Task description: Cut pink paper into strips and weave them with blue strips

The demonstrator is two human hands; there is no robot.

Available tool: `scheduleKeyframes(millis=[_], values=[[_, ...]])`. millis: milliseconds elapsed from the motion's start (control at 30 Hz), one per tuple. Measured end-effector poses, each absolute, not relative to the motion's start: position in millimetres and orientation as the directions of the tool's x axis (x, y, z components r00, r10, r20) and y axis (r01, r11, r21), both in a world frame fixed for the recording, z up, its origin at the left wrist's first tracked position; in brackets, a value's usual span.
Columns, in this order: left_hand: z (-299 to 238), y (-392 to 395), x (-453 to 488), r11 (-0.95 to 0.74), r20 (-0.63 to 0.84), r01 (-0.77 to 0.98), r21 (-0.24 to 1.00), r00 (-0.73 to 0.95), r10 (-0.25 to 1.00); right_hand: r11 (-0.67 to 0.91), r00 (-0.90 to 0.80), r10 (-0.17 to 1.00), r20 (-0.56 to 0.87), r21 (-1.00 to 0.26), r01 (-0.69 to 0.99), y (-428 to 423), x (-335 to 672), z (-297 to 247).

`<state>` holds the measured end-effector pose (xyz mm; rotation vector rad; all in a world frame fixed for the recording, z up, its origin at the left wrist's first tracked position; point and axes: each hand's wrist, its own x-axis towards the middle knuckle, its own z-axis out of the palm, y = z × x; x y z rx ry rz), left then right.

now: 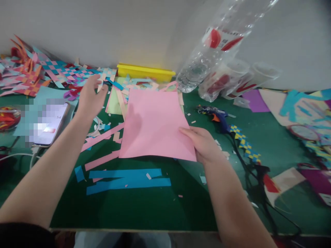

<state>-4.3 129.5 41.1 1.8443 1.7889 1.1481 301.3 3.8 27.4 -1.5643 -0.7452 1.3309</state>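
A sheet of pink paper (157,127) is raised in front of me, its near edge curving slightly. My right hand (203,143) pinches it at the lower right edge, thumb on top and the other fingers hidden beneath. To the left, my left hand (91,94) is in the air with its fingers apart, holding nothing, over paper scraps. Blue paper strips (129,182) lie nearer me on the green table (134,213). Pink paper strips (102,160) lie just left of the sheet.
A yellow tray (144,72) and a woven paper pile (69,72) line the wall. A phone (53,124) lies left. On the right are a plastic bottle (207,58), wrapped cups (227,75), a blue glue gun (219,120) and its cable.
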Motion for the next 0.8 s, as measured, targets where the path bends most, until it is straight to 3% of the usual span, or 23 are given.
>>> scheduleKeyframes(millis=[100, 233, 433, 567, 667, 800], values=[[43, 83, 21, -0.164, 0.172, 0.651, 0.741, 0.052, 0.984, -0.426, 0.208, 0.875, -0.437, -0.899, -0.099, 3, 297, 27], [35, 38, 32, -0.079, -0.001, 0.668, 0.74, 0.118, 0.993, -0.387, 0.186, 0.899, -0.395, -0.919, -0.081, -2, 294, 37], [36, 12, 23, -0.084, 0.025, 0.576, 0.813, 0.11, 0.994, -0.255, 0.242, 0.927, -0.288, -0.954, -0.159, 0, 283, 66], [39, 6, 19, 0.118, -0.249, 0.596, 0.794, 0.143, 0.958, -0.202, 0.244, 0.937, -0.25, -0.958, -0.205, 13, 268, 79], [36, 5, 15, 0.33, -0.404, 0.318, 0.889, 0.202, 0.892, -0.214, 0.206, 0.948, -0.244, -0.964, -0.16, 22, 256, 86], [38, 8, 4, 0.396, -0.339, -0.172, 0.902, 0.285, 0.897, -0.085, 0.18, 0.977, -0.114, -0.983, -0.161, 24, 253, 82]])
